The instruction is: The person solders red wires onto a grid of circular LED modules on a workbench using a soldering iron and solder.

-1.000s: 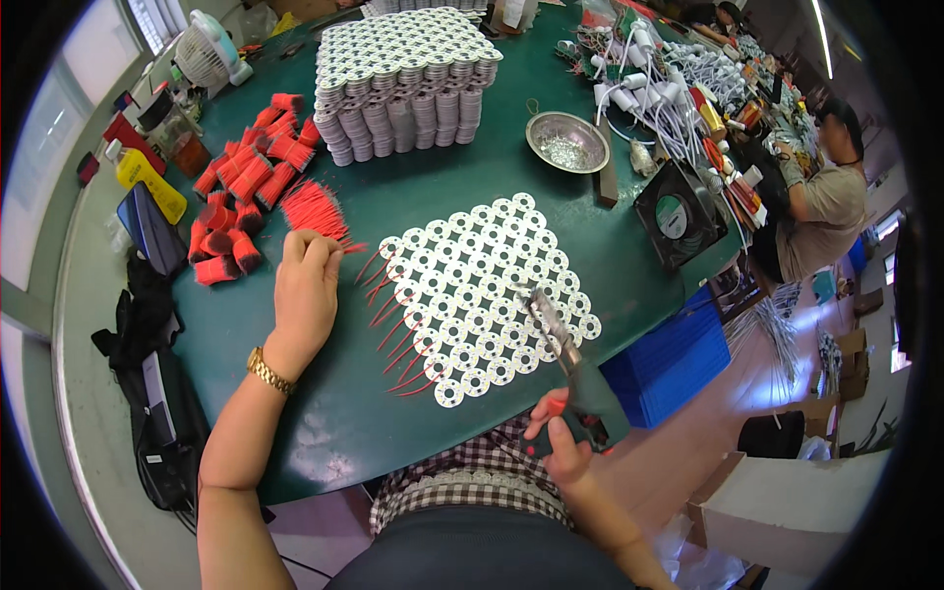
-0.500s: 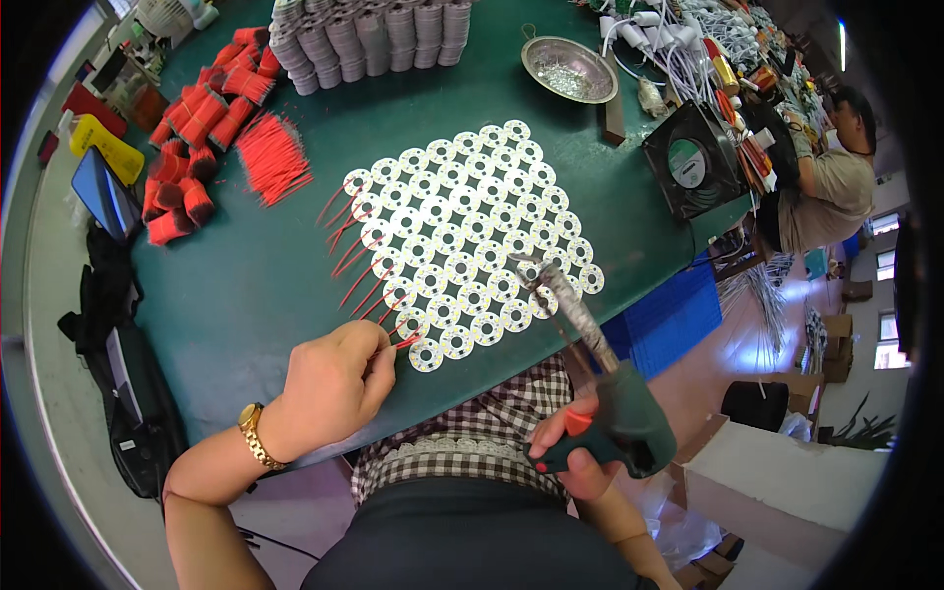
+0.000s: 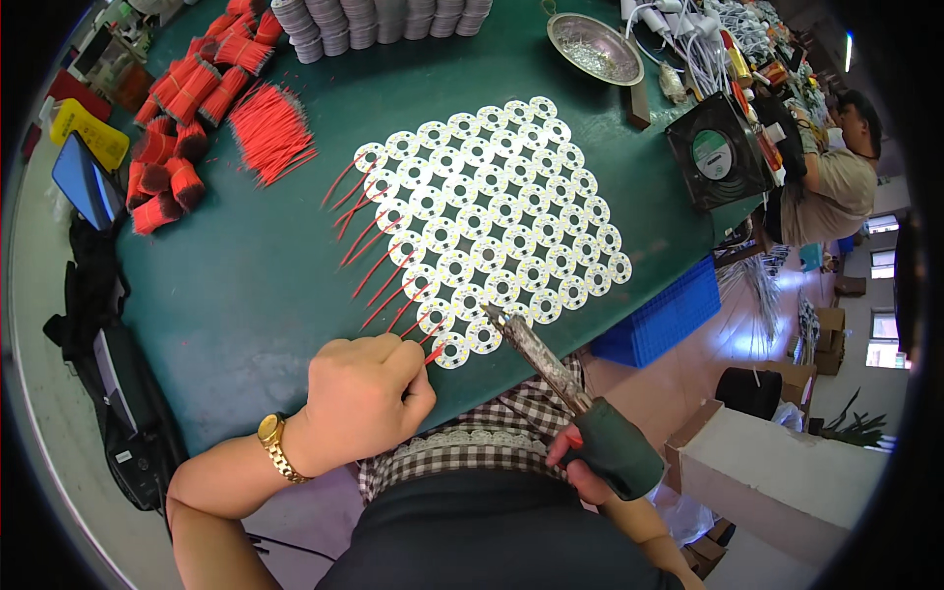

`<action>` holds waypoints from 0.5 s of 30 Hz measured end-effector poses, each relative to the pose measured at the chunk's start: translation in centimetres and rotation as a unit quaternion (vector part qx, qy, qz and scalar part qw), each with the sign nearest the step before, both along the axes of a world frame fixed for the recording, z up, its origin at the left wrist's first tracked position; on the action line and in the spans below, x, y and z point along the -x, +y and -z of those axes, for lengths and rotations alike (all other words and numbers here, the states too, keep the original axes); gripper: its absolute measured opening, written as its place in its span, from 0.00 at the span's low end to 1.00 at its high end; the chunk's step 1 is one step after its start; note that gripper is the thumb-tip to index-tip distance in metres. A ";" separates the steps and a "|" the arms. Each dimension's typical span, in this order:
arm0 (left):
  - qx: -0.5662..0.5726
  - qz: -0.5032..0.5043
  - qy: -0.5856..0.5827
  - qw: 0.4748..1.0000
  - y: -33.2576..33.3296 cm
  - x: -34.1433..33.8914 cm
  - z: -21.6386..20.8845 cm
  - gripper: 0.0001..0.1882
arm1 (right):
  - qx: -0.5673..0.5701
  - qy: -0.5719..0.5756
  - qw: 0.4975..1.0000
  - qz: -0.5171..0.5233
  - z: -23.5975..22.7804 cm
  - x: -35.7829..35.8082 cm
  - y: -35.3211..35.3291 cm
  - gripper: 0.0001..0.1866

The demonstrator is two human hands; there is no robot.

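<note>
A grid of round white LED boards (image 3: 474,264), each with a hole in its middle, lies on the green table. Thin red wires (image 3: 370,279) stick out from the boards along its left edge. At the grid's near left corner my left hand (image 3: 366,398) is closed, pinching a short red wire (image 3: 434,354) against the nearest board. My right hand (image 3: 582,474) grips a pistol-shaped soldering gun (image 3: 619,450) with a dark green body. Its discoloured metal barrel points up and left, the tip over boards near the front of the grid; contact cannot be made out.
Loose red wires (image 3: 270,136) and several red wire bundles (image 3: 195,90) lie at far left. Stacked grey discs (image 3: 388,18) stand at the back, beside a metal bowl (image 3: 596,49). A black fan (image 3: 721,154) is at right; a blue crate (image 3: 659,315) sits below the table edge. Another person (image 3: 831,187) sits beyond.
The soldering gun's tip has moved left and nearer, from the right middle of the grid towards my left hand. My left hand stays by the corner board. The whole view has shifted slightly.
</note>
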State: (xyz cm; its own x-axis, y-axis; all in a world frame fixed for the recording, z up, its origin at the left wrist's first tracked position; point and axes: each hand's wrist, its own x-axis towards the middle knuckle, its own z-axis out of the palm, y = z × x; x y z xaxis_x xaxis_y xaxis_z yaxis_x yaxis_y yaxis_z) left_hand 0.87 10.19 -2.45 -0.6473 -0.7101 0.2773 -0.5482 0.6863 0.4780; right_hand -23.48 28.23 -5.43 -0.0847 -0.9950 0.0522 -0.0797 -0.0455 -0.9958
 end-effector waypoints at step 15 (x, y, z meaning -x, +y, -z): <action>-0.026 -0.007 0.014 1.000 -0.2 -0.4 0.0 0.07 | -0.117 0.129 0.985 -0.009 3.6 0.4 2.8 0.15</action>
State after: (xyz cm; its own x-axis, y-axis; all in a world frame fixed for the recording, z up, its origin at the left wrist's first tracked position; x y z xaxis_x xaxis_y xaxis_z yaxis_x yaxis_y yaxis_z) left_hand 1.30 10.03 -2.46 -0.6291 -0.7334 0.2576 -0.5437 0.6520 0.5285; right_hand -23.86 31.02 -8.99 -0.0817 -0.9837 -0.1601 -0.3326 0.1783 -0.9260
